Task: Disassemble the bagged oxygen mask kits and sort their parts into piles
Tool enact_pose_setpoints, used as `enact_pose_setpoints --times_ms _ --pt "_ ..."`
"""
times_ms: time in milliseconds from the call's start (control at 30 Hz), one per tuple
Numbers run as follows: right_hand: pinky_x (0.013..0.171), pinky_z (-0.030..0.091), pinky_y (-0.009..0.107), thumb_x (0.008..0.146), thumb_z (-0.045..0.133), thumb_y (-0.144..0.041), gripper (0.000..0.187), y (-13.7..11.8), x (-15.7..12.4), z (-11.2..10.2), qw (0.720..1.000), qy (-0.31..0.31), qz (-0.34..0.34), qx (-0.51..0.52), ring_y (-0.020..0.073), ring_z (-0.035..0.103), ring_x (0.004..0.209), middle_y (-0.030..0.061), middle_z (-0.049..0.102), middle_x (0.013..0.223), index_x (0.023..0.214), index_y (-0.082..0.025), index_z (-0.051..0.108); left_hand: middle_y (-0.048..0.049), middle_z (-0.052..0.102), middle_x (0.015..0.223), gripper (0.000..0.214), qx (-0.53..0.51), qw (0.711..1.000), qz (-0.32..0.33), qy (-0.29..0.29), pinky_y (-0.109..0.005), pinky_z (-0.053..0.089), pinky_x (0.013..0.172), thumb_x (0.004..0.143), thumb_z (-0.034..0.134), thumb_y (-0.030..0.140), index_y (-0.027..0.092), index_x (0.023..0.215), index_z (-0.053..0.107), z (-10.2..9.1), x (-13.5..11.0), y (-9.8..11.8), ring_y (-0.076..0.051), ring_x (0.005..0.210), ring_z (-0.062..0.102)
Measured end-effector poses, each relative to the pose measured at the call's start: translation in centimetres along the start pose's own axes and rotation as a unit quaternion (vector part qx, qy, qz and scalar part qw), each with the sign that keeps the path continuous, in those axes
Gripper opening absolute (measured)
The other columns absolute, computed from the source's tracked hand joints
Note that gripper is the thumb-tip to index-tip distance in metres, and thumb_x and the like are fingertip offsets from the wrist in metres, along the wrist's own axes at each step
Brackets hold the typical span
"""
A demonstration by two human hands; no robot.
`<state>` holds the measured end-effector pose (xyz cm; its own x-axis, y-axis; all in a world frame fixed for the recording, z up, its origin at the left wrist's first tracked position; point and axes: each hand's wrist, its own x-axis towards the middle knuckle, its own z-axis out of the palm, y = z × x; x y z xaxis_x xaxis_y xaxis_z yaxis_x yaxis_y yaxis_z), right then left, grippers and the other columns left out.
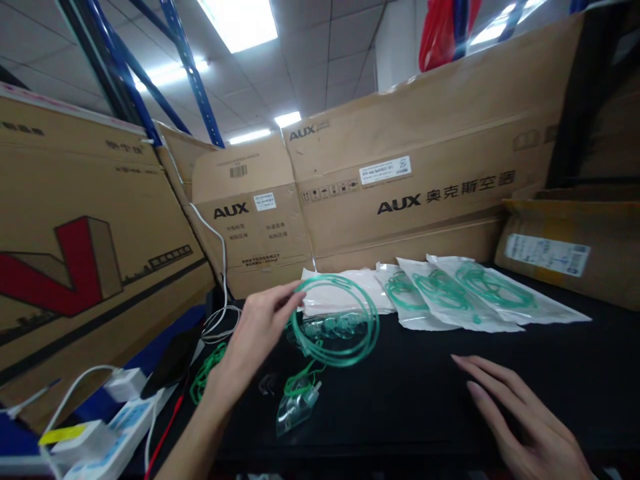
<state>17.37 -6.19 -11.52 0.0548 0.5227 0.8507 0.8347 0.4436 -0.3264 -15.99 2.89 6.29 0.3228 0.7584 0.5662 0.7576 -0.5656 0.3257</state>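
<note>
My left hand (260,327) pinches a coil of green plastic tubing (373,327), which hangs above the dark table. Below the coil lies a clear plastic mask (295,408) with a green elastic strap. Behind the coil is a row of clear green-tinted plastic parts (340,325), partly covered by it. At the right, my right hand (520,413) hovers over or rests on the table with fingers stretched out and nothing in them. Beyond it lie several white pouches (440,293) with green tubing inside.
Bundled green cords (207,370) lie left of my left forearm. A power strip (120,433) with plugs and cables sits at the lower left. Cardboard panels (350,227) wall the back, another (130,293) the left. An opened carton (575,233) stands at the right.
</note>
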Motion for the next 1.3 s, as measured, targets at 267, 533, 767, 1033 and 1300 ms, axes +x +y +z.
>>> enact_pose_setpoints --times_ms 267,533,767,1033,1300 --pt "0.101 0.056 0.025 0.102 0.051 -0.035 0.028 -0.8 0.2 0.1 0.999 -0.003 0.001 0.032 0.0175 0.074 0.103 0.0036 0.071 0.118 0.122 -0.028 0.069 -0.0035 0.071 0.072 0.065 -0.057 0.975 -0.202 0.067 -0.024 0.039 0.054 0.077 0.062 0.072 0.013 0.098 0.077 -3.4 3.8 -12.8 -0.017 0.060 0.057" --pt "0.102 0.055 0.022 0.100 0.054 -0.031 0.025 -0.5 -0.3 0.4 0.999 -0.008 0.007 0.050 0.0161 0.074 0.103 0.0026 0.071 0.118 0.120 -0.027 0.070 -0.0046 0.072 0.074 0.050 -0.022 0.943 -0.330 0.020 -0.027 0.049 0.066 0.081 0.069 0.059 0.009 0.086 0.075 0.0 4.6 -19.4 -0.017 0.067 0.062" --pt "0.103 0.051 0.017 0.099 0.056 -0.023 0.023 -0.8 0.0 0.4 0.997 0.003 -0.008 0.073 0.0131 0.074 0.100 0.0027 0.072 0.113 0.117 -0.024 0.069 -0.0043 0.071 0.095 0.030 0.086 0.902 -0.420 -0.050 -0.040 0.055 0.086 0.095 0.064 0.044 0.014 0.100 0.069 1.7 4.5 -20.3 -0.021 0.090 0.069" --pt "0.104 0.052 0.020 0.098 0.057 -0.020 0.025 -0.6 -0.4 0.5 0.997 -0.004 -0.005 0.083 0.0147 0.073 0.101 0.0032 0.073 0.115 0.119 -0.024 0.070 -0.0156 0.078 0.099 0.050 0.132 0.925 -0.352 -0.050 -0.041 0.047 0.095 0.085 0.065 0.052 0.013 0.113 0.075 0.4 4.2 -16.2 -0.041 0.118 0.064" --pt "0.097 0.059 0.027 0.097 0.058 -0.021 0.026 -1.0 -0.3 0.6 0.995 -0.023 0.030 0.088 0.0192 0.074 0.101 0.0051 0.073 0.114 0.119 -0.025 0.072 -0.0080 0.074 0.122 0.057 0.002 0.974 -0.163 -0.159 -0.039 0.054 0.093 0.088 0.058 0.063 0.028 0.131 0.069 1.5 -6.8 -5.7 -0.030 0.107 0.069"
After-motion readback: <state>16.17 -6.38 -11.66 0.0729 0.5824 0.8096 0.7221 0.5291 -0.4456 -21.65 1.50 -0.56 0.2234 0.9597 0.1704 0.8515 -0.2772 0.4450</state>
